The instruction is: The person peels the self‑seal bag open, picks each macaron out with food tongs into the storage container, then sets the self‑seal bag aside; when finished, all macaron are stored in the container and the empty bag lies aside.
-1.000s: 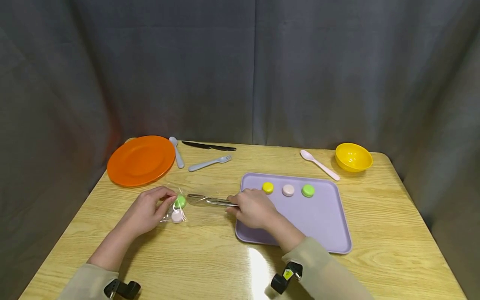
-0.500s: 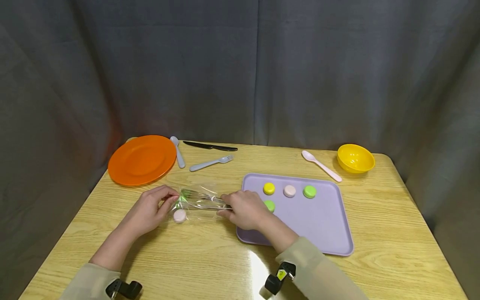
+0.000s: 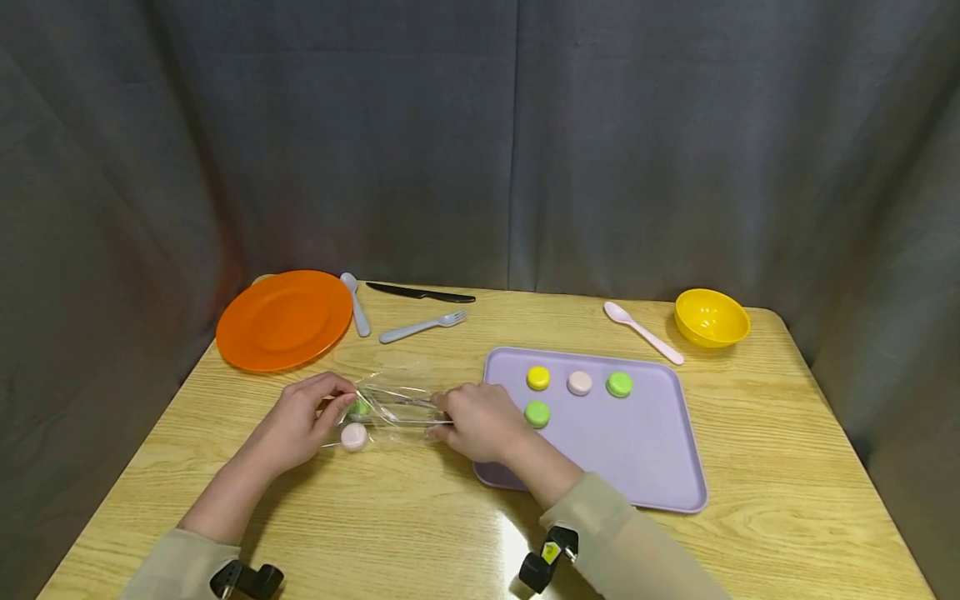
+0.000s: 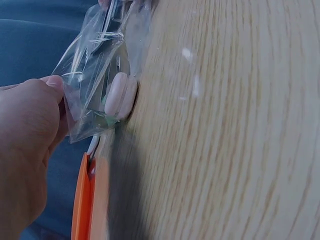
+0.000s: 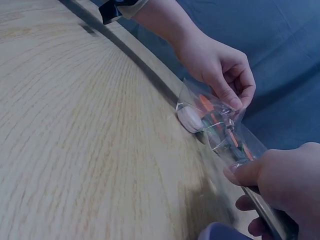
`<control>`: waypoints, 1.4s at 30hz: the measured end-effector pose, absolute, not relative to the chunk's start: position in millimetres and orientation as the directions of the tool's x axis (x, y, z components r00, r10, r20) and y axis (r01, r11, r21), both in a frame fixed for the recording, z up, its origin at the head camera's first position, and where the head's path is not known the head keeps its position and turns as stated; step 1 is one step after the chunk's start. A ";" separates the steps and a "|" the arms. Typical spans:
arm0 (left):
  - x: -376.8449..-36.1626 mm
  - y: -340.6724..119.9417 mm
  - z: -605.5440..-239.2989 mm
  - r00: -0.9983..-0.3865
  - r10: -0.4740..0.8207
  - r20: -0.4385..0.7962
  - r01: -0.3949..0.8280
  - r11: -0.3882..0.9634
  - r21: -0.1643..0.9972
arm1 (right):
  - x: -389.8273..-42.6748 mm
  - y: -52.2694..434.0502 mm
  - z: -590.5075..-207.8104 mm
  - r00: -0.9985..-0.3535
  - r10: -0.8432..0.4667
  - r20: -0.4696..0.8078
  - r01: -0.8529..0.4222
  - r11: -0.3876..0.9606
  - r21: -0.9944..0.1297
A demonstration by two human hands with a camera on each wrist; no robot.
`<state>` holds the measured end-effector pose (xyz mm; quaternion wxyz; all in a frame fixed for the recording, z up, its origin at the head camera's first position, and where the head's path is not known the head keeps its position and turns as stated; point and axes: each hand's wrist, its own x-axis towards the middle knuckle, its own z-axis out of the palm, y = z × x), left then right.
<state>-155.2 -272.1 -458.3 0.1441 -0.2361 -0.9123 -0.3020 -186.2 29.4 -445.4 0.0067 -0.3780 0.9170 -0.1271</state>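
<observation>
Below left of the head view's middle, a clear bag (image 3: 390, 408) is pinched by the left hand (image 3: 303, 417); tongs (image 5: 264, 212) are gripped by the right hand (image 3: 480, 421). The bag is probably light, floppy and slippery, best held by its edge.

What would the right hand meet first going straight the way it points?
Probably the clear bag, close against the right hand, with the left hand beyond it; exact depth is unclear.
</observation>
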 end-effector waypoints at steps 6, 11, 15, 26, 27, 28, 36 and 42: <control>-155.3 -273.2 -459.1 -0.842 0.343 0.416 0.524 0.704 0.479 | -184.7 31.8 -447.1 -0.711 -0.696 0.103 -0.695 0.673 -0.252; -156.5 -275.0 -459.6 -0.823 0.345 0.450 0.543 0.710 0.448 | -183.8 39.0 -444.6 -0.713 -0.696 0.087 -0.690 0.675 -0.260; -156.7 -275.5 -458.4 -0.823 0.348 0.450 0.543 0.714 0.442 | -183.1 47.1 -441.4 -0.708 -0.701 0.086 -0.693 0.667 -0.274; -155.9 -275.2 -455.9 -0.836 0.346 0.425 0.528 0.718 0.454 | -178.1 78.9 -432.1 -0.704 -0.694 0.152 -0.705 0.657 -0.267; -155.9 -275.3 -455.8 -0.835 0.348 0.426 0.530 0.717 0.453 | -177.3 82.9 -430.7 -0.706 -0.691 0.156 -0.703 0.657 -0.272; -155.9 -275.4 -455.8 -0.835 0.348 0.426 0.530 0.717 0.453 | -176.3 87.0 -429.1 -0.709 -0.688 0.158 -0.700 0.659 -0.275; -155.2 -276.0 -455.2 -0.837 0.345 0.425 0.522 0.737 0.429 | -166.5 126.8 -418.4 -0.747 -0.643 0.171 -0.661 0.691 -0.291; -155.6 -274.0 -455.1 -0.833 0.351 0.427 0.528 0.736 0.425 | -156.4 163.5 -413.1 -0.772 -0.605 0.194 -0.634 0.714 -0.297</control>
